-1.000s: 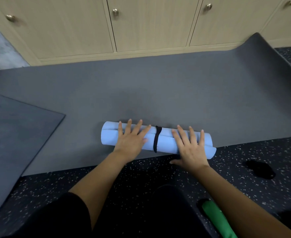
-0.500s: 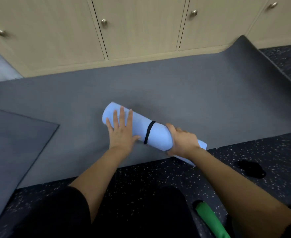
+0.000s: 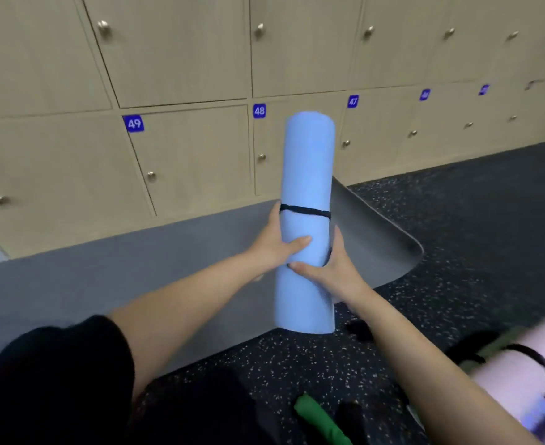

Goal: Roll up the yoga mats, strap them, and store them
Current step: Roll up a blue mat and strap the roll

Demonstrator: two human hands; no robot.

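A light blue rolled yoga mat (image 3: 308, 162) stands upright in the air in front of me, bound by a black strap (image 3: 304, 211) around its middle. My left hand (image 3: 279, 244) grips the roll from the left, just below the strap, thumb across the front. My right hand (image 3: 329, 268) grips it from the right and slightly lower, thumb also on the front. A grey yoga mat (image 3: 136, 277) lies flat on the floor beneath, its right corner curled up.
A wall of beige numbered lockers (image 3: 194, 149) rises behind the mat. A pale pink rolled mat (image 3: 515, 377) with a black strap lies at lower right. A green roll (image 3: 319, 419) lies near my knees. A small black item (image 3: 359, 330) sits on the speckled dark floor.
The blue roll was lying on the grey mat under my flat hands. Both hands closed around it and lifted it upright; the view swung up and right.
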